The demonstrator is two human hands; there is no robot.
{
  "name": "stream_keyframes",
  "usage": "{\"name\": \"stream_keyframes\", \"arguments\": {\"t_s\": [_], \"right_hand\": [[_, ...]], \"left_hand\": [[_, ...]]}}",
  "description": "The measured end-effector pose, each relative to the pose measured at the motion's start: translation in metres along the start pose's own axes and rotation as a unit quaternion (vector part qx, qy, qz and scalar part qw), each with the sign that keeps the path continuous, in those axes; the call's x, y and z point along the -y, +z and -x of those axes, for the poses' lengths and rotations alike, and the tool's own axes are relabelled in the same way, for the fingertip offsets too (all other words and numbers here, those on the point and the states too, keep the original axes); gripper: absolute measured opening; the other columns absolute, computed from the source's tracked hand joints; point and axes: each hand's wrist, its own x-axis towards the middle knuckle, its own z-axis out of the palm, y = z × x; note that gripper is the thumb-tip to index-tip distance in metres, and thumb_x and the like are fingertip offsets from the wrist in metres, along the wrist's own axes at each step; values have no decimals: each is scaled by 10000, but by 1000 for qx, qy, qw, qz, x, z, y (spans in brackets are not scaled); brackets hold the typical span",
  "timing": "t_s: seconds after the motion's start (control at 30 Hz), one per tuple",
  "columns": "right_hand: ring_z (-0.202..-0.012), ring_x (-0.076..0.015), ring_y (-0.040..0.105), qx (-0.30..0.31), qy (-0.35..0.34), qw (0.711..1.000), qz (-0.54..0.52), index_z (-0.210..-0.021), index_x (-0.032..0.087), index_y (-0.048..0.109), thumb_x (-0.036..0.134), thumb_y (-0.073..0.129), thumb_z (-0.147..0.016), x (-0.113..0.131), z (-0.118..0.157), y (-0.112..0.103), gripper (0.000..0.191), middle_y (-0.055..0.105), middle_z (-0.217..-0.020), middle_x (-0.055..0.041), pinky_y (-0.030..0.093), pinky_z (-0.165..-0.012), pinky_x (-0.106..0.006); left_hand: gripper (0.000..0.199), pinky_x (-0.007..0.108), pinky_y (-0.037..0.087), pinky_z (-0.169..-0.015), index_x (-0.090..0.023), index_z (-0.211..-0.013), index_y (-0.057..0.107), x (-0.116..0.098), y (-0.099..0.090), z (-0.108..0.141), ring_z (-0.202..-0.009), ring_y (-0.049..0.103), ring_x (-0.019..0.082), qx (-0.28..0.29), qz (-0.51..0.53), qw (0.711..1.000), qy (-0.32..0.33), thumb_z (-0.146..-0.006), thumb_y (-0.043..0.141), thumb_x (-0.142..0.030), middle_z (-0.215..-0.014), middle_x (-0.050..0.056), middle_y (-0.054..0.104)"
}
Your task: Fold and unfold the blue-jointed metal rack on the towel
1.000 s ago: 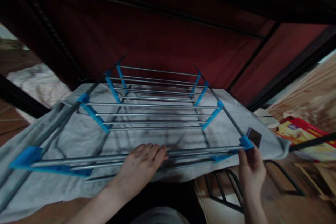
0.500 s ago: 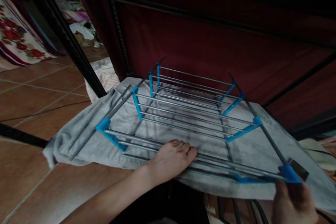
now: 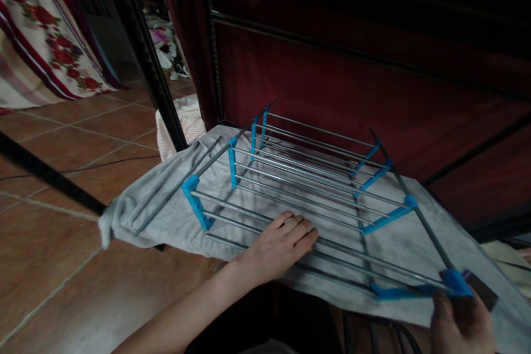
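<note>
A rack of grey metal rods [image 3: 282, 168] with blue plastic brackets [image 3: 196, 202] lies on a light grey cloth [image 3: 398, 254]. My left hand [image 3: 286, 246] is closed over the rods near its front side, fingers curled down across them. At the front right corner, my right hand [image 3: 462, 315] grips the blue corner bracket [image 3: 455, 282] between thumb and fingers, which are partly hidden. Just behind that hand is a dark flat piece [image 3: 481, 290] that I cannot identify.
A black metal frame post [image 3: 145, 50] rises at the left, and a dark red curtain [image 3: 332, 83] hangs behind the rack. Brown floor tiles [image 3: 133, 287] carry a dark cable [image 3: 103, 163]. A striped cloth [image 3: 186, 116] and a floral fabric [image 3: 62, 44] are farther left.
My view has swung left, so the scene sits farther right. The rack's front left bracket now stands more upright. Both hands stay on the rack, and the left fingers reach a little farther forward.
</note>
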Motion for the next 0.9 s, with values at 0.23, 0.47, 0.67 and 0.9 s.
{"name": "stream_keyframes", "arguments": {"t_s": [0.23,0.47,0.67,0.9], "right_hand": [[-1153,-423,616,12,-3,1000,27,-1338,118,598,476,713,-742,1,-3,-3,705,664,-1210,-195,420,-1056,-640],[-1122,-379,634,8,-39,999,-17,-1289,149,615,462,725,-745,6,-2,-1,637,675,-1179,-183,481,-1019,-574],[-1126,-391,633,15,-43,999,-6,-1345,141,597,481,706,-772,-1,-3,-2,674,670,-1202,-189,450,-1038,-600],[-1165,-349,602,70,-50,995,-50,-1342,154,577,494,725,-771,-6,-3,-3,681,637,-1238,-160,401,-1089,-568]], "left_hand": [[546,444,322,-1198,-184,-1479,448,-9,2,39,-1402,438,233,14,-41,998,-53,-946,491,-72,-1433,93,581],[512,434,387,-1168,-159,-1433,488,-6,8,26,-1277,556,213,8,-65,992,-105,-936,477,-38,-1298,111,655],[532,415,403,-1166,-169,-1398,538,-37,26,60,-1352,511,223,-67,-34,995,-67,-890,494,-17,-1264,105,682],[297,375,569,-933,-182,-1170,644,-24,48,159,-1083,657,219,-11,36,935,-352,-950,451,-128,-1154,108,677]]}}
